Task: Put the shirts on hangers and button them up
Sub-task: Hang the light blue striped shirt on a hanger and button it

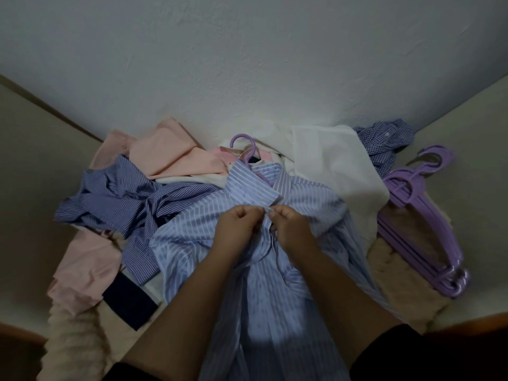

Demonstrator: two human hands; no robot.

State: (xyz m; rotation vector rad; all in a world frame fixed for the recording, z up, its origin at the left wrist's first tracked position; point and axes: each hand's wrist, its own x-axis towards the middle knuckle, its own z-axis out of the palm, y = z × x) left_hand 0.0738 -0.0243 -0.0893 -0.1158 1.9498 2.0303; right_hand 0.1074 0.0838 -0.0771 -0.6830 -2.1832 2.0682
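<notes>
A light blue striped shirt [192,237] lies in front of me on a purple hanger [246,149], whose hook sticks out above the collar. Just below the collar, my left hand [236,226] and my right hand [288,224] meet at the shirt's front placket. Each hand pinches one edge of the fabric with curled fingers. The button itself is hidden by my fingers.
A dark blue striped shirt [115,199] and pink shirts [170,152] are heaped at the left. A white shirt [330,160] and a checked blue shirt [384,141] lie at the back right. Several spare purple hangers [420,221] are stacked at the right. The wall [247,64] is close behind.
</notes>
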